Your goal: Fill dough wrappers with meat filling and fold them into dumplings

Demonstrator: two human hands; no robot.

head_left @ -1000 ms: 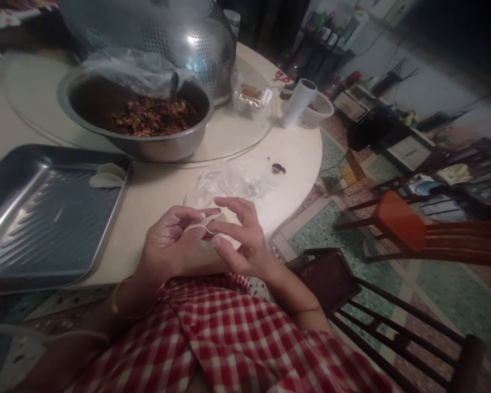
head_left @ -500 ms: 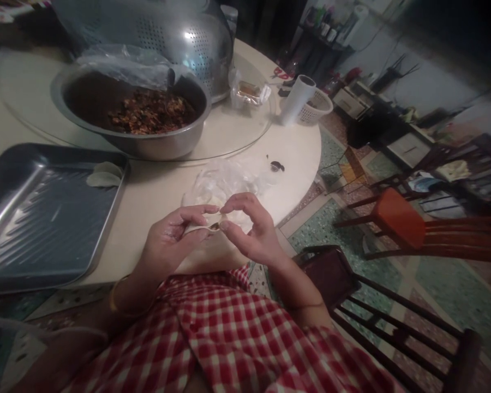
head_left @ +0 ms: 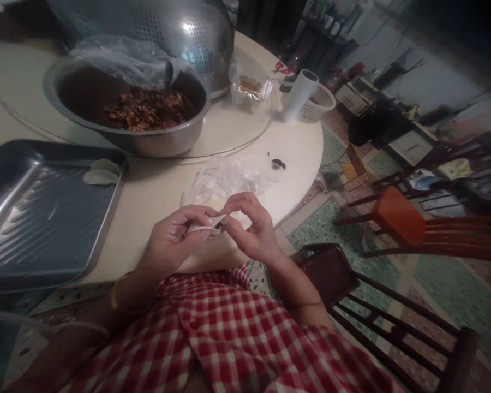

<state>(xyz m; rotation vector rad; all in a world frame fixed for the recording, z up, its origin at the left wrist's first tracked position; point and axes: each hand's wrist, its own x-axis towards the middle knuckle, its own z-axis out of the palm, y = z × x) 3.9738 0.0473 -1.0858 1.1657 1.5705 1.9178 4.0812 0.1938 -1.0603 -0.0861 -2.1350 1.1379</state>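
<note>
Between both hands is a pale dumpling [head_left: 202,227], folded over, with a bit of dark filling showing at its right end. My left hand [head_left: 175,234] grips its left part between thumb and fingers. At the right end, the thumb and forefinger of my right hand [head_left: 253,229] pinch the edges of the wrapper. Just beyond the hands a clear plastic bag [head_left: 225,177] lies on the table, with pale wrappers partly visible in it. To the left, a metal tray [head_left: 49,218] holds a few folded dumplings [head_left: 102,172] in its far right corner.
A steel bowl [head_left: 175,143] of dark chopped filling stands on the glass turntable [head_left: 229,139], a spoon handle and plastic bag inside. Behind it leans a big metal colander [head_left: 200,43]. A white roll [head_left: 300,95] and plastic basket [head_left: 321,103] sit at right. A dark chair [head_left: 327,273] stands beside the table.
My right thumb and forefinger have closed nearer together on the wrapper's right end, and its opening looks smaller. The view has shifted slightly.
</note>
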